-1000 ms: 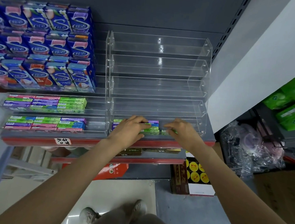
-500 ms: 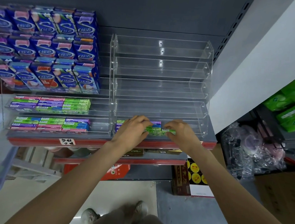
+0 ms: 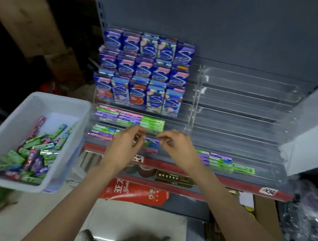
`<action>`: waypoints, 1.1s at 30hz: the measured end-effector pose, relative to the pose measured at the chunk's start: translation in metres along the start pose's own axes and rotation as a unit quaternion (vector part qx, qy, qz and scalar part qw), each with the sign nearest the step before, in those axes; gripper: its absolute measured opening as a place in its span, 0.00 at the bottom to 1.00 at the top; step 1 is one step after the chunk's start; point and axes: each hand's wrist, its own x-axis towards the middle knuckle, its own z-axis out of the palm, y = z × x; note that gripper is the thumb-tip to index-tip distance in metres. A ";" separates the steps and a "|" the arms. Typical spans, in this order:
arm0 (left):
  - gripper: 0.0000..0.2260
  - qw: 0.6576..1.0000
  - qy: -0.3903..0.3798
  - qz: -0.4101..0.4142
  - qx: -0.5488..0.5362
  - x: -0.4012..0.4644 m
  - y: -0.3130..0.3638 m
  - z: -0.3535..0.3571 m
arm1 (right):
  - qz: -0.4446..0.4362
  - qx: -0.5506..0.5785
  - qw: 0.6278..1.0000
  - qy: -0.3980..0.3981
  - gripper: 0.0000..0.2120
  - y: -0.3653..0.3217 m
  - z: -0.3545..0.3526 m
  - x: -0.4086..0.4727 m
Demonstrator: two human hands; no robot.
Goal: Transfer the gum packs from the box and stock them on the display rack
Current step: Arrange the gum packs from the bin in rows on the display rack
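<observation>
A: We see both hands before the clear acrylic display rack [image 3: 241, 116], left hand [image 3: 122, 148] and right hand [image 3: 178, 151] loosely curled, holding nothing we can make out.

B: And the gum packs [image 3: 34, 153]?

A: Slim glossy sticks heaped in the white plastic box [image 3: 10, 122]; more lie flat on the rack's lowest tier.

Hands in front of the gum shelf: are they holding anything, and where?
Nothing clearly. Left hand and right hand hover with fingers curled, in front of the gum packs; blur hides any small grip.
</observation>
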 end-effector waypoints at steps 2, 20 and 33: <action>0.07 0.999 0.019 -0.037 0.006 -0.013 -0.045 -0.034 | -0.011 0.011 0.999 -0.032 0.10 -0.036 0.038 0.022; 0.17 0.962 -0.124 -0.225 0.087 -0.036 -0.373 -0.198 | 0.040 -0.079 0.973 -0.215 0.19 -0.203 0.335 0.183; 0.21 0.952 -0.176 -0.182 0.171 -0.020 -0.425 -0.153 | -0.036 -0.331 0.897 -0.290 0.23 -0.156 0.378 0.239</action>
